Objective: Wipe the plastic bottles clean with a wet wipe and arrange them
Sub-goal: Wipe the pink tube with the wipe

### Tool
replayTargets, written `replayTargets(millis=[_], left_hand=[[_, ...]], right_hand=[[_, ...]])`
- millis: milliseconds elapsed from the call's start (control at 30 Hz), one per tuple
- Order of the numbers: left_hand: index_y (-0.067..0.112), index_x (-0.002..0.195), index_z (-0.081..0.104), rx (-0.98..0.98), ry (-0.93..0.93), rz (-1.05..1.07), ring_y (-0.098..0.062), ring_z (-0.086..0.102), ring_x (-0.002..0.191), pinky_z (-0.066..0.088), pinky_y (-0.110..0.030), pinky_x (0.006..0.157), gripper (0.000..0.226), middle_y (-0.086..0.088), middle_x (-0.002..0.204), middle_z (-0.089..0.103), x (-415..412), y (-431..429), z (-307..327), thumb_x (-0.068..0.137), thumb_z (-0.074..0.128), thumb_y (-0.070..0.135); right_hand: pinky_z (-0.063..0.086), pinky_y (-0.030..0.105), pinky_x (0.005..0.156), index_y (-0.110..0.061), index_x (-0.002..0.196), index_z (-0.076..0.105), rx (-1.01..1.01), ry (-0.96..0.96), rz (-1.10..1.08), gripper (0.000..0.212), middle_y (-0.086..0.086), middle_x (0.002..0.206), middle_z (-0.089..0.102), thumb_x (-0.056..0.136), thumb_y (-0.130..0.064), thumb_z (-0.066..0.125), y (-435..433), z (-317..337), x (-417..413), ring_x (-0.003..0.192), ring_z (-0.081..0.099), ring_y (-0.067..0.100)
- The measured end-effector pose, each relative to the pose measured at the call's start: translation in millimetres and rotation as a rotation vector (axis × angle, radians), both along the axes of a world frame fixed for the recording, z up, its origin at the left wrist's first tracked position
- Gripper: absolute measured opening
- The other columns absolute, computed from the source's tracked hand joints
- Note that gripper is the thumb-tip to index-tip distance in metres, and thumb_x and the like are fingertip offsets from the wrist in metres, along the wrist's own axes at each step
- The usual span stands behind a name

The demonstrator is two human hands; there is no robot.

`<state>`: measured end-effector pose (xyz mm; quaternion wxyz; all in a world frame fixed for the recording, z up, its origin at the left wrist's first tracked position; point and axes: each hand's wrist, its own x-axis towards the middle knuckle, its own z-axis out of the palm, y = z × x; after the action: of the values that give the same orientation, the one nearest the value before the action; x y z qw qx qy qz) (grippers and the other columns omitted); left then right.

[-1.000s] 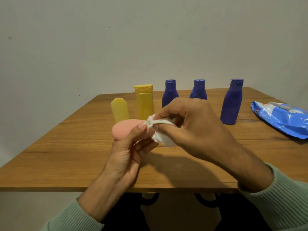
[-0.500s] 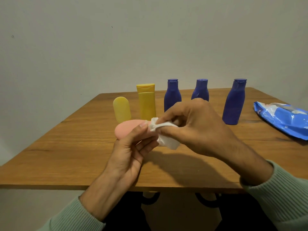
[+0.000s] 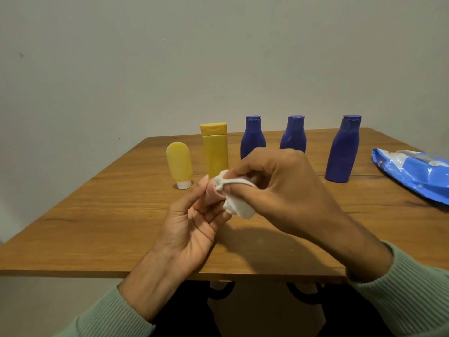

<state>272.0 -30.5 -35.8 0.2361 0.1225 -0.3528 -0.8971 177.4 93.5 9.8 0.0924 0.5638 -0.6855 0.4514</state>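
My left hand (image 3: 192,227) holds a small pink bottle (image 3: 211,193) above the table, and only a sliver of it shows between the fingers. My right hand (image 3: 279,188) pinches a crumpled white wet wipe (image 3: 233,195) against that bottle. Behind them on the table stand a pale yellow tube (image 3: 179,164) on its white cap, a taller yellow bottle (image 3: 215,148), and three dark blue bottles (image 3: 252,137) (image 3: 293,135) (image 3: 343,149) in a rough row.
A blue wet wipe packet (image 3: 413,173) lies at the right edge of the wooden table (image 3: 97,215). A plain wall rises right behind the table. Dark table legs show below the near edge.
The pink bottle has turned or slid deeper into my left hand, so much less of it shows. My right hand with the wipe has shifted left over it.
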Motion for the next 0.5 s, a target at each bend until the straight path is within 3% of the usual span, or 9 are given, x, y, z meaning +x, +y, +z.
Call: replayTargets(millis=[67, 500], left_hand=[[0.007, 0.074, 0.078, -0.023, -0.016, 0.007, -0.016, 0.066, 0.059, 0.057, -0.024, 0.05, 0.019, -0.01, 0.075, 0.069, -0.3, 2.6, 1.8, 0.076, 0.065, 0.021], [0.007, 0.072, 0.078, -0.051, 0.001, 0.006, -0.014, 0.061, 0.051, 0.053, -0.023, 0.045, 0.022, -0.009, 0.067, 0.065, -0.1, 3.6, 3.7, 0.078, 0.061, 0.021]], right_hand=[[0.048, 0.007, 0.07, -0.018, 0.095, 0.072, -0.036, 0.024, -0.036, 0.017, -0.02, 0.082, 0.058, 0.08, -0.025, 0.071, -0.8, -0.9, 0.0, 0.079, 0.059, -0.002], [0.049, 0.01, 0.069, -0.017, 0.096, 0.072, -0.049, 0.063, -0.005, 0.02, -0.012, 0.086, 0.065, 0.079, -0.027, 0.071, -1.2, -0.3, -5.1, 0.08, 0.061, 0.0]])
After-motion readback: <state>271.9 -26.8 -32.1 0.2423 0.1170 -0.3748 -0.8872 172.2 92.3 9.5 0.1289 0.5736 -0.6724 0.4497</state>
